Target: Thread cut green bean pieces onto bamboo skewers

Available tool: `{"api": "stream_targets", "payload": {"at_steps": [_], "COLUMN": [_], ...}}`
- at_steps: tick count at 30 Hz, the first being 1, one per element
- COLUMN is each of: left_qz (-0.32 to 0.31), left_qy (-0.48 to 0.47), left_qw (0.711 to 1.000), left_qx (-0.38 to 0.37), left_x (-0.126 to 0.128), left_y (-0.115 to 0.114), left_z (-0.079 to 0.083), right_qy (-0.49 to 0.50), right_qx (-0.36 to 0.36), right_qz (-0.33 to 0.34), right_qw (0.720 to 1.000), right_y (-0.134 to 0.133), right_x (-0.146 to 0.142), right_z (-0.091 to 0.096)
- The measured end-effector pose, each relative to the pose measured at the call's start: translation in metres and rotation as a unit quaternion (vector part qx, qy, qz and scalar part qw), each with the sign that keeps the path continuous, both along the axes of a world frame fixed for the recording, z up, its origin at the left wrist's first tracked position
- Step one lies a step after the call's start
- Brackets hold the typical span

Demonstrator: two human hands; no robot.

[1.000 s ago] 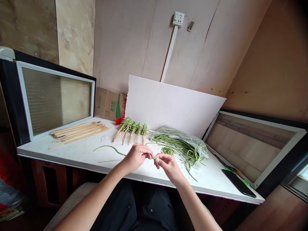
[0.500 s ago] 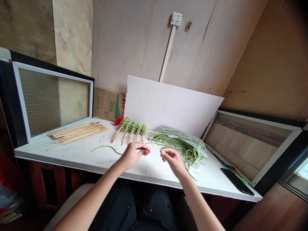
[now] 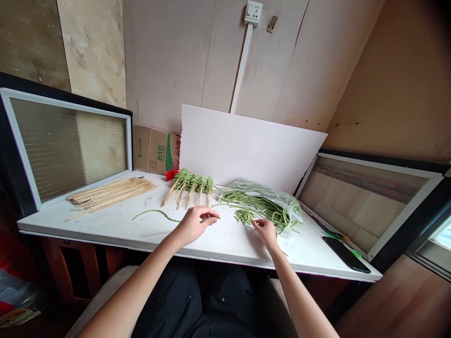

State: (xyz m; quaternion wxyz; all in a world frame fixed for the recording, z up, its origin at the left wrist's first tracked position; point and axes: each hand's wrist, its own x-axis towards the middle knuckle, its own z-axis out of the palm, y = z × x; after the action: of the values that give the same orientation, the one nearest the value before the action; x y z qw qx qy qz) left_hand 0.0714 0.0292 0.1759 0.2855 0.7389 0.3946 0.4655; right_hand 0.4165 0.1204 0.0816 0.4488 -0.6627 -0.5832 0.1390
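My left hand pinches one long green bean near its end; the bean trails left across the white tabletop. My right hand reaches to a small heap of short bean pieces, fingers bent down beside it; I cannot see anything in them. Just behind lies a clear plastic bag of long beans. Finished bean skewers lie fanned out further back.
A pile of bare bamboo skewers lies at the left, and one loose skewer near the front edge. A white board leans on the wall beside a cardboard box. A black phone rests at the right.
My hands were together on the bean; my right hand has come away and moved right to the heap of short pieces. My left hand keeps the bean.
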Motion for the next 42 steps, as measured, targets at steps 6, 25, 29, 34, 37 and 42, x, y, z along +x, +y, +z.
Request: {"api": "stream_targets", "payload": {"at_steps": [6, 25, 29, 34, 37, 42], "left_qz": [-0.008, -0.056, -0.054, -0.076, -0.072, -0.044], "left_qy": [0.010, 0.082, 0.071, 0.087, 0.098, 0.124], "left_qw": [1.000, 0.992, 0.992, 0.986, 0.985, 0.985], "left_qx": [-0.007, -0.079, -0.090, -0.116, -0.122, -0.108], "left_x": [0.000, -0.001, -0.001, 0.001, 0.002, -0.001], "left_y": [0.003, 0.006, 0.008, 0.007, 0.009, 0.013], "left_z": [-0.004, -0.020, -0.019, -0.021, -0.026, -0.027], "right_qy": [0.047, 0.142, 0.109, 0.073, 0.030, 0.005], "right_qx": [-0.019, -0.069, 0.015, 0.101, 0.129, 0.158], "right_qz": [0.041, 0.396, 0.401, 0.385, 0.382, 0.352], "right_qw": [0.998, 0.905, 0.909, 0.914, 0.914, 0.923], "right_y": [-0.006, -0.057, -0.078, -0.081, -0.080, -0.078], "right_x": [-0.009, -0.097, -0.122, -0.125, -0.122, -0.117], "right_z": [0.005, 0.046, 0.050, 0.049, 0.051, 0.055]}}
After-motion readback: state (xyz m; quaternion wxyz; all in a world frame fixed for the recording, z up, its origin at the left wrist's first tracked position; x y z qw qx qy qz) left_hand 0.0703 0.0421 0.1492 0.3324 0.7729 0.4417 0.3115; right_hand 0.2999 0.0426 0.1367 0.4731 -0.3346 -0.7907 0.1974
